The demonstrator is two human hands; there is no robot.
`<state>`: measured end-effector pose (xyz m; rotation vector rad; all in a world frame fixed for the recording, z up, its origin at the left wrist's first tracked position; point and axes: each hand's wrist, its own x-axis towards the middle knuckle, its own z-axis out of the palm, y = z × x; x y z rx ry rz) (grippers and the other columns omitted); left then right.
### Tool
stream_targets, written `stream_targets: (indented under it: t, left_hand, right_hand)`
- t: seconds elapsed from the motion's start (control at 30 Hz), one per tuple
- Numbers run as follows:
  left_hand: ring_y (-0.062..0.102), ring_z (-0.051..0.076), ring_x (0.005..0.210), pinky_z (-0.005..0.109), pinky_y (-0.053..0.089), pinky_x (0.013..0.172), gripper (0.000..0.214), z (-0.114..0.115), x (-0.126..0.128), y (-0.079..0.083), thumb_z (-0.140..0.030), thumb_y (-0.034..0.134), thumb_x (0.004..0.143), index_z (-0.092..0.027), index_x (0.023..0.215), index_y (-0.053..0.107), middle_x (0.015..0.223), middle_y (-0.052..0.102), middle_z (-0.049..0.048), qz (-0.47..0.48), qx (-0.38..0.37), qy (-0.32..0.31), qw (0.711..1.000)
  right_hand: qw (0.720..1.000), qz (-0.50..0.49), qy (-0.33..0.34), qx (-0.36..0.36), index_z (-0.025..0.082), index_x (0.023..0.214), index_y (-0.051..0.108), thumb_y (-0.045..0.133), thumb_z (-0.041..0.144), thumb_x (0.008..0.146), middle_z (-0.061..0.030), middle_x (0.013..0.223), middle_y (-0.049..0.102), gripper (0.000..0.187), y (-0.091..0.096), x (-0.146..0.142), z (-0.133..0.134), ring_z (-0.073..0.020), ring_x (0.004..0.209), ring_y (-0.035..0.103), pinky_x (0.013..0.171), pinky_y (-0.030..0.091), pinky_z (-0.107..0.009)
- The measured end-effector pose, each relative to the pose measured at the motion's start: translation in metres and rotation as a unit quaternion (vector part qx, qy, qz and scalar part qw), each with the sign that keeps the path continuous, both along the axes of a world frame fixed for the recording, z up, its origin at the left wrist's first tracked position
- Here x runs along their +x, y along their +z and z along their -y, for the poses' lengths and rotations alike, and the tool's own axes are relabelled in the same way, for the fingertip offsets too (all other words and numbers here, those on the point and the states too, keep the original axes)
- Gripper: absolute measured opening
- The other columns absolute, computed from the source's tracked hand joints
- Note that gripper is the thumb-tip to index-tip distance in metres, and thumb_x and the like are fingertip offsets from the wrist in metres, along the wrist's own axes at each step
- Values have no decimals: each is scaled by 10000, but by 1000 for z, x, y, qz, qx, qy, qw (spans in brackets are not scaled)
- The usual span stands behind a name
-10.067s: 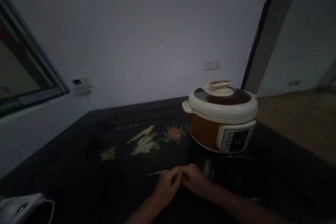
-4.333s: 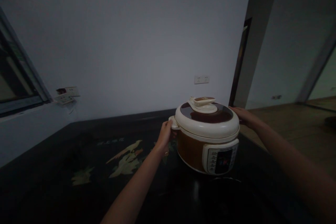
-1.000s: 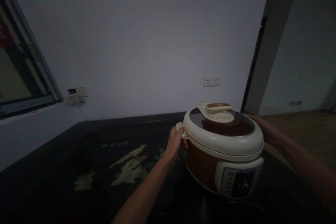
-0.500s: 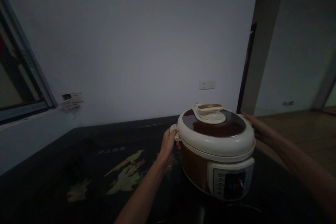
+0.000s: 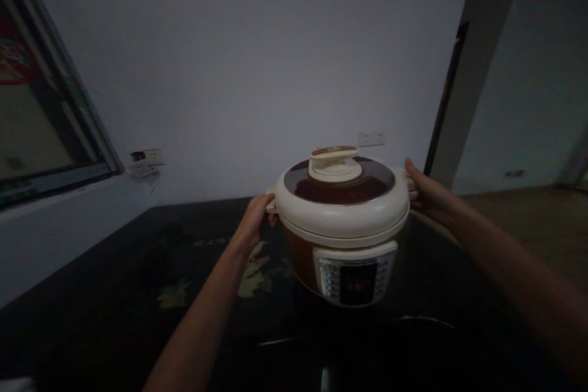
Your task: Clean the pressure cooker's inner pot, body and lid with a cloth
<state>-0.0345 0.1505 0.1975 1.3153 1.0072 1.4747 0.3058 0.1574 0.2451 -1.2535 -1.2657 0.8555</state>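
An electric pressure cooker (image 5: 344,217), cream and brown with a dark glossy lid top, is upright between my hands. On its front is a control panel (image 5: 356,282) with buttons and a dark display. My left hand (image 5: 258,215) is closed round the side handle on the left. At the opposite handle my right hand (image 5: 425,193) grips, its thumb on top and the other fingers partly hidden. The cooker is over the dark glossy table (image 5: 114,275); whether its base touches the surface, I cannot tell.
Yellowish leaf patterns and pale writing mark the tabletop. Behind it rises a white wall (image 5: 257,73) with a double socket (image 5: 371,138). More sockets (image 5: 149,161) hang loosely near the window (image 5: 50,104) at left. Wooden floor (image 5: 528,214) lies to the right.
In the picture the cooker has moved left and somewhat up, and its panel has turned to face me more squarely. Both hands have stayed on the handles. The camera view has shifted slightly too.
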Motion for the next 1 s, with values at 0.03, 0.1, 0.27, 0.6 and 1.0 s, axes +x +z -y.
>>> stream_targets:
  t: [0.03,0.1,0.27,0.6,1.0]
  left_hand:
    - [344,54,321,180,278,355,277,5,-13,3,-359,560,716,-184,513,490,364,377,-69,-2,-4,10,1000]
    - [326,48,314,172,257,345,255,16,-39,9,-340,567,699,-182,514,494,362,368,-75,-5,-14,33,999]
    - [281,38,313,164,217,335,302,49,-77,11,-375,613,693,-183,506,476,359,347,-81,-22,-35,106,994]
    - [234,49,317,181,159,335,204,86,-60,5,-238,591,658,-199,502,465,352,346,-68,-56,-86,250,963]
    - [243,42,294,171,168,338,217,94,-84,-13,-215,541,691,-189,490,463,339,345,-57,-53,-135,286,947]
  right_hand:
    - [1000,-16,25,-6,213,617,432,353,538,959,36,496,366,478,2,-12,2,-70,364,280,368,183,-243]
    - [993,-65,93,-28,206,643,457,384,577,939,36,509,394,480,3,-35,2,-74,375,306,353,200,-221]
    - [967,-153,192,-69,198,679,524,476,555,917,36,522,465,432,-10,-71,-11,-76,400,391,355,296,-188]
    - [916,-202,337,-82,162,674,589,618,450,852,22,518,518,340,-56,-75,-51,-69,408,432,328,311,-168]
    - [906,-160,381,-90,144,594,585,577,489,867,-12,464,533,439,-69,-97,-50,-77,341,436,323,354,-179]
